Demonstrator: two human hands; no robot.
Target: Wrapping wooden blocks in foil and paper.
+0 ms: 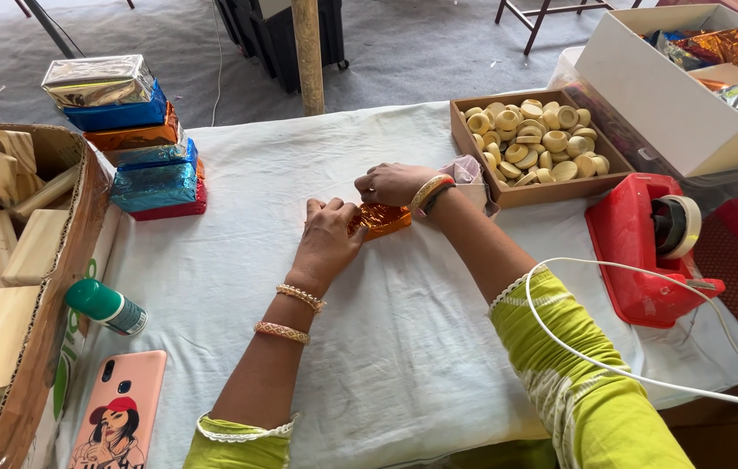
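Note:
A small block wrapped in shiny orange foil (383, 218) lies on the white cloth in the middle of the table. My left hand (330, 233) presses on its left end with fingers spread over the foil. My right hand (393, 183) grips its far right end, fingers curled on the wrapping. Both wrists wear bangles, and the sleeves are green.
A stack of foil-wrapped blocks (136, 137) stands at the far left beside a cardboard box of wooden blocks (4, 252). A brown tray of round wooden pieces (536, 143), a red tape dispenser (652, 247), a white box (673, 91), a phone (119, 412) and a green-capped bottle (106, 307) surround the work spot.

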